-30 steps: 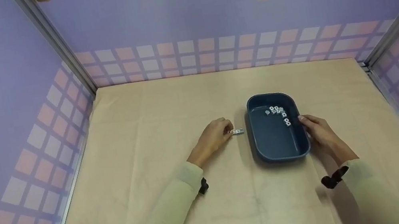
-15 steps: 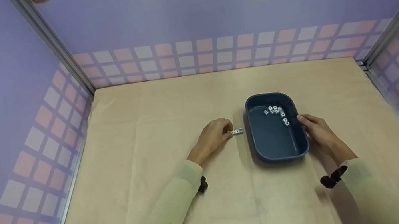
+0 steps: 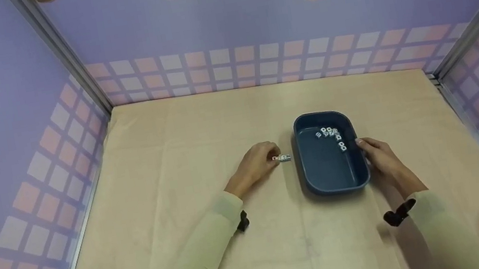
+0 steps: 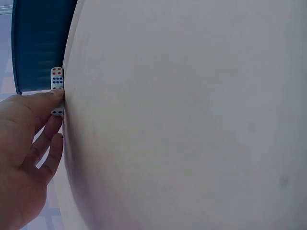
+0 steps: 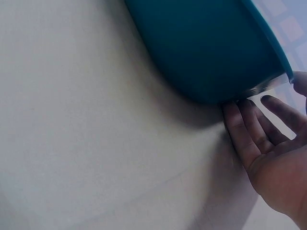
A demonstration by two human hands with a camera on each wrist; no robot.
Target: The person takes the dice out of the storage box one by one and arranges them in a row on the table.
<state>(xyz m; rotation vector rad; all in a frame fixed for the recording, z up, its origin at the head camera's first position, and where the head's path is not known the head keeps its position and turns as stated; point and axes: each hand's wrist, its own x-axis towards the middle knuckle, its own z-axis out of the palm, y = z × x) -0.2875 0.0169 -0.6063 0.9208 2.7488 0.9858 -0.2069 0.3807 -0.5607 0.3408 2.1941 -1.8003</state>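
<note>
My left hand (image 3: pixel 255 163) pinches the near end of a short row of white dice (image 3: pixel 285 158), just left of the dark blue box (image 3: pixel 329 170). In the left wrist view the thumb lies over part of the row, and red and blue pips show on the dice (image 4: pixel 57 76) beyond it. My right hand (image 3: pixel 384 158) holds the box by its right side, thumb at the rim. From the right wrist view, the fingers (image 5: pixel 237 127) reach to the underside of the box wall. Several more white dice (image 3: pixel 330 132) lie inside the box, toward its far right part.
Under the box and hands lies a beige cloth (image 3: pixel 201 136) covering the table. Purple printed walls (image 3: pixel 210 17) with a pink and white check band stand at the back and both sides. Metal posts (image 3: pixel 66 56) mark the corners.
Both hands and the box keep nearly the same places. The whole head view has shifted slightly, and the fingers of my left hand have moved a little on the row of dice.
</note>
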